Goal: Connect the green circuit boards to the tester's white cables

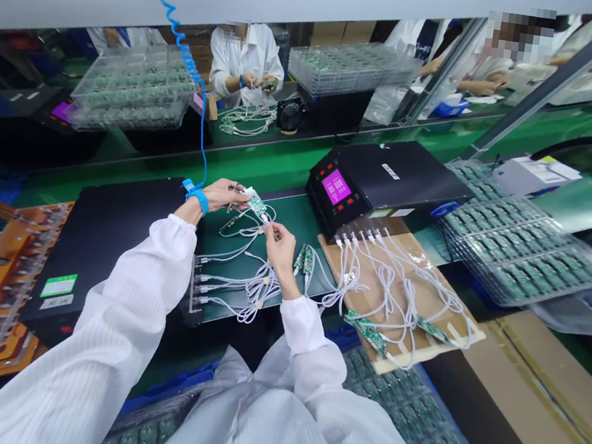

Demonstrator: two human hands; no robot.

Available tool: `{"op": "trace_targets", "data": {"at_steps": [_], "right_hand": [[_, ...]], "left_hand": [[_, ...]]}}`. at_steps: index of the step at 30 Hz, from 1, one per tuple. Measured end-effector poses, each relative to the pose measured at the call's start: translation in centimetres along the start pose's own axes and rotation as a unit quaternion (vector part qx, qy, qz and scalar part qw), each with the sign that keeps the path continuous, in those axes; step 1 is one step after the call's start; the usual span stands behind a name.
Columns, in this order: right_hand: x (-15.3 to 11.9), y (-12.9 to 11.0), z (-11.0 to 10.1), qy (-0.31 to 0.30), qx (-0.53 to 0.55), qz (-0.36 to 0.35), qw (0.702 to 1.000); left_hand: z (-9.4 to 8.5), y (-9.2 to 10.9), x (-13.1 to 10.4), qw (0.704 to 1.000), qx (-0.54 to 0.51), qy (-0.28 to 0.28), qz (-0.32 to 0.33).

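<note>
The left hand (222, 195) is pinching the board (257, 205) over the tabletop (287, 210), fingers nearly closed. The right hand (280, 248) is gripping a plug (265, 218) at the board's near end, its fingertips partly hiding the connection.

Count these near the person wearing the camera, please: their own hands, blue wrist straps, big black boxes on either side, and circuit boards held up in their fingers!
Hands (left hand, right hand): 2
Blue wrist strap: 1
Black boxes (left box, right box): 2
Held circuit board: 1
Total: 6
</note>
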State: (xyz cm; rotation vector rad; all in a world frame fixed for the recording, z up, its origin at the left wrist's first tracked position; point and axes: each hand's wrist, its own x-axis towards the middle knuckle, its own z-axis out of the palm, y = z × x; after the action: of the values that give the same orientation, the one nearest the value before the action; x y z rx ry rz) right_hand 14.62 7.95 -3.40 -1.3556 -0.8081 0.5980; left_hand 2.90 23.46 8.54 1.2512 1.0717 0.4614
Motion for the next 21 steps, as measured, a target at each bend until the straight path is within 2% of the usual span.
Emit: {"op": "trace_targets", "data": {"at_steps": [5, 9, 11, 14, 17, 19, 21], "right_hand": [[-0.2, -0.3, 0.1, -0.004, -0.002, -0.019, 1.000], [0.1, -0.7, 0.1, -0.003, -0.040, -0.041, 0.998], [0.4, -0.8, -0.1, -0.022, -0.076, -0.062, 0.995], [0.6, -0.9, -0.8, -0.081, -0.173, -0.120, 0.974], [0.5, -1.1, -1.6, -0.130, -0.282, -0.165, 0.936], [0.1, -1.2, -1.9, -0.124, -0.327, -0.176, 0.920], [-0.3, -1.4, -2.1, -0.074, -0.327, -0.181, 0.925]], "left_hand": [[-0.1, -0.3, 0.0, 0.999, 0.030, 0.021, -0.005], [-0.1, -0.5, 0.1, 0.998, 0.050, 0.037, -0.003], [0.0, -0.3, 0.1, 0.998, 0.056, 0.034, 0.006], [0.4, -0.1, 0.1, 0.998, 0.055, 0.022, 0.038], [0.7, 0.1, 0.5, 0.996, 0.047, 0.015, 0.076], [0.9, 0.2, 0.6, 0.994, 0.039, 0.016, 0.099], [1.2, 0.3, 0.4, 0.993, 0.024, 0.007, 0.119]]}}
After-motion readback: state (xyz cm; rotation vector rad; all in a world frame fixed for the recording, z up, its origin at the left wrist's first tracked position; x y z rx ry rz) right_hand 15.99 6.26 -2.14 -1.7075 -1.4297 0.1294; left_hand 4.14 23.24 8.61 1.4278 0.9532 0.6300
